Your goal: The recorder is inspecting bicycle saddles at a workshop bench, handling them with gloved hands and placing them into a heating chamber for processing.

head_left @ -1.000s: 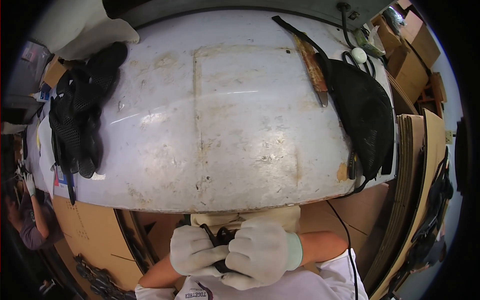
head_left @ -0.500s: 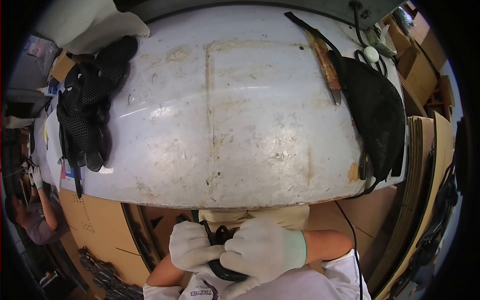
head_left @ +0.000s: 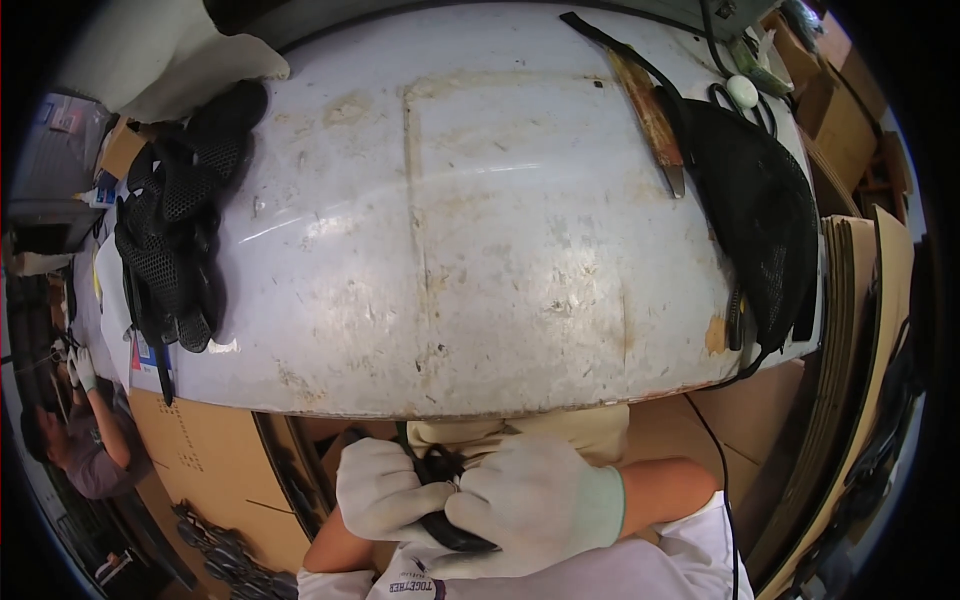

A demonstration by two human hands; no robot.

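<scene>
In front of my body, below the table edge, both gloved hands are closed on a black, smooth, curved piece (head_left: 458, 536) with a dark strap-like loop at its top; its exact kind is not clear. My left hand (head_left: 385, 492), in a white glove, grips its left side with the thumb pointing toward the other hand. My right hand (head_left: 545, 500), gloved in white with a pale green cuff, wraps over its right side. The two hands meet at the thumbs, and much of the piece is hidden under the fingers.
The worn grey-white table (head_left: 500, 300) stretches ahead. A pile of black mesh pieces (head_left: 175, 220) lies at its left. At the right are a black mesh bag-like piece (head_left: 755, 215) and a wooden-handled blade (head_left: 650, 110). Cardboard sheets (head_left: 845, 320) stand alongside; a person (head_left: 90, 440) works far left.
My hands stay on the black piece and shift only slightly, their thumbs drawing closer over it. The view has tilted a little. The person at far left has moved slightly.
</scene>
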